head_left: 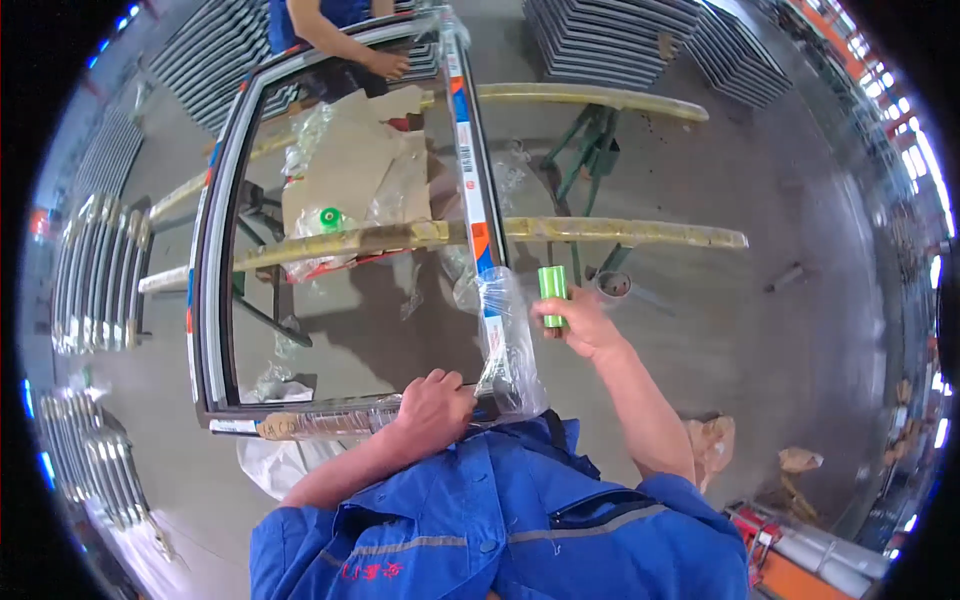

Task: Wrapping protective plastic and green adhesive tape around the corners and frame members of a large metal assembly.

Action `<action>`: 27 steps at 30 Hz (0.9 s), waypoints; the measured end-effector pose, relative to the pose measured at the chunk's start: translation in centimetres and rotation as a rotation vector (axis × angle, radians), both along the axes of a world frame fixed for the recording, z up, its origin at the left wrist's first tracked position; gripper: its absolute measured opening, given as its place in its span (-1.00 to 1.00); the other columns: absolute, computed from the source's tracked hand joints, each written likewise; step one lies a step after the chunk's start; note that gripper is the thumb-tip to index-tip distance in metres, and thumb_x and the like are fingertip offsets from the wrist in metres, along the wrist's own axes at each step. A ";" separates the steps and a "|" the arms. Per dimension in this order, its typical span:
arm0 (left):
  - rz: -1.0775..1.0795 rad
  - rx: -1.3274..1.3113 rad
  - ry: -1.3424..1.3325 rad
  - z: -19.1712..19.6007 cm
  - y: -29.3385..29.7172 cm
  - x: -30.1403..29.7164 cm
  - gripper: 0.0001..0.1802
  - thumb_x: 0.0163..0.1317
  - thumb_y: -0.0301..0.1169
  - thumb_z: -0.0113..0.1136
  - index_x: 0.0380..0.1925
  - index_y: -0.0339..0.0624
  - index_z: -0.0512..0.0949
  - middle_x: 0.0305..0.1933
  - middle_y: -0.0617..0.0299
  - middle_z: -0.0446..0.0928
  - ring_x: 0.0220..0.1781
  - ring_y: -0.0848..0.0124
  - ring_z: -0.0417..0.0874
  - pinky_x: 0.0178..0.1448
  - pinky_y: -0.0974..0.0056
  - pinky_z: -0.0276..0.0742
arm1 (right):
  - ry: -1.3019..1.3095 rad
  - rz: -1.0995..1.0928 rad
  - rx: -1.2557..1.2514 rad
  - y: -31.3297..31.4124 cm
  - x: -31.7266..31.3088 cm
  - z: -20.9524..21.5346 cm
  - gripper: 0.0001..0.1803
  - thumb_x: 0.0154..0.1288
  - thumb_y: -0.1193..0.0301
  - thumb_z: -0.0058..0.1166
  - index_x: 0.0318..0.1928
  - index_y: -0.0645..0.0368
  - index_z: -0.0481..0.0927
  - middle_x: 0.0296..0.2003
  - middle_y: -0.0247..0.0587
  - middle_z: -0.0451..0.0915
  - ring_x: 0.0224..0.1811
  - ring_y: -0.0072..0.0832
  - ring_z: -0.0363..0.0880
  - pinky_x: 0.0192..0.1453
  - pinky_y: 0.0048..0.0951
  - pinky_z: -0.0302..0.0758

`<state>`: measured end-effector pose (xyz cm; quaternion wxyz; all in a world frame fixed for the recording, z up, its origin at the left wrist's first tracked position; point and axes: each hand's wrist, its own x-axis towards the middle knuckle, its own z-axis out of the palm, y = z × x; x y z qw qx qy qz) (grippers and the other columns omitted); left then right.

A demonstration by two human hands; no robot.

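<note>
Factory floor, frame [340,240] lying across trestles [600,100]. Left hand [432,405] pressing near corner, fingers curled on it. Right hand [580,325] gripping green roll [552,290], pulling film [505,345] round corner. Risk: film tearing if overpulled.
</note>
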<state>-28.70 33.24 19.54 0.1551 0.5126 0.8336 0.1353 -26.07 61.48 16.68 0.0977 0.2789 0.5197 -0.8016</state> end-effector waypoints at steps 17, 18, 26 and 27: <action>-0.021 -0.118 -0.331 4.2 3.0 0.4 -0.80 0.27 -0.29 0.15 -0.32 -0.20 0.53 -0.30 0.01 0.55 -0.23 0.03 0.63 -0.18 -0.02 0.54 | 0.029 -0.254 -0.532 0.6 4.5 -10.9 -0.76 0.28 0.29 0.23 -0.15 0.09 0.49 -0.44 -0.32 0.55 -0.48 -0.51 0.53 -0.49 -0.49 0.43; 0.025 -0.171 -0.401 4.9 3.5 0.5 -0.78 0.28 -0.28 0.16 -0.25 -0.21 0.53 -0.32 -0.01 0.56 -0.25 0.02 0.64 -0.18 -0.01 0.54 | -0.042 -0.269 -0.512 0.5 4.6 -10.7 -0.75 0.30 0.25 0.23 -0.16 0.09 0.50 -0.46 -0.34 0.54 -0.49 -0.53 0.53 -0.51 -0.51 0.43; -0.241 -0.245 -0.073 2.9 4.3 0.6 -0.78 0.33 -0.22 0.07 -0.38 -0.09 0.53 -0.46 0.15 0.57 -0.36 0.19 0.68 -0.38 0.12 0.56 | -0.100 -0.312 -0.458 -0.2 3.8 -13.9 -0.63 0.33 0.06 0.20 -0.15 0.08 0.50 -0.49 -0.37 0.54 -0.57 -0.58 0.50 -0.55 -0.54 0.45; -0.254 -0.312 -0.051 2.5 4.5 0.6 -0.79 0.31 -0.21 0.10 -0.42 -0.06 0.54 -0.48 0.19 0.56 -0.38 0.25 0.68 -0.40 0.16 0.57 | -0.094 -0.273 -0.379 -0.5 3.5 -14.8 -0.64 0.37 0.04 0.14 -0.15 0.08 0.51 -0.48 -0.37 0.54 -0.56 -0.59 0.49 -0.55 -0.54 0.42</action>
